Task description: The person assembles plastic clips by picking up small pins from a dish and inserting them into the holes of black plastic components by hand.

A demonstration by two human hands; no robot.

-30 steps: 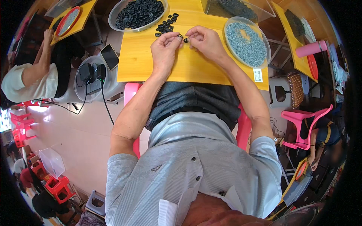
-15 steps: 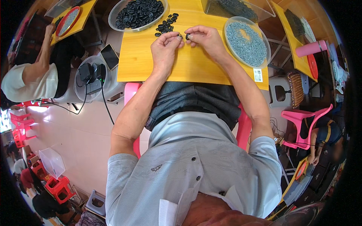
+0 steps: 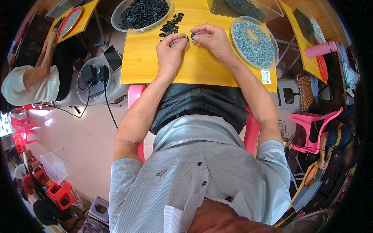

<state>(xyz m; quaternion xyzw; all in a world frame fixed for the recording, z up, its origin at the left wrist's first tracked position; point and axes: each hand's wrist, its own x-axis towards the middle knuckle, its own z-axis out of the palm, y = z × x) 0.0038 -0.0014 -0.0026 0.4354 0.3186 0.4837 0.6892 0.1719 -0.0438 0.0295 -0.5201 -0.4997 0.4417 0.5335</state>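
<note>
Over the yellow table (image 3: 155, 70), my left hand (image 3: 169, 53) and my right hand (image 3: 213, 40) face each other with fingertips a short gap apart. A black oval plastic piece (image 3: 193, 35) is pinched between my right thumb and fingers. My left thumb and fingers are closed on a small dark part (image 3: 186, 38), mostly hidden by the fingertips. Just beyond my left hand lies a loose group of black oval pieces (image 3: 169, 28). Farther left stands a clear round tub (image 3: 116, 24) heaped with similar pieces. To the right of my right hand, a round clear tray (image 3: 276, 50) holds many small silvery screws.
A clear bin (image 3: 217, 8) with dark parts stands at the far edge. Left of the table, a phone (image 3: 112, 59) and black adapters (image 3: 92, 75) rest on a round container, with cables hanging down. A co-worker (image 3: 37, 81) sits at another table on the left. A pink stool (image 3: 311, 130) stands right.
My hands keep nearly the same place, with the black piece in my right fingertips slightly turned. At the left, the co-worker's arm has shifted down from the red tray.
</note>
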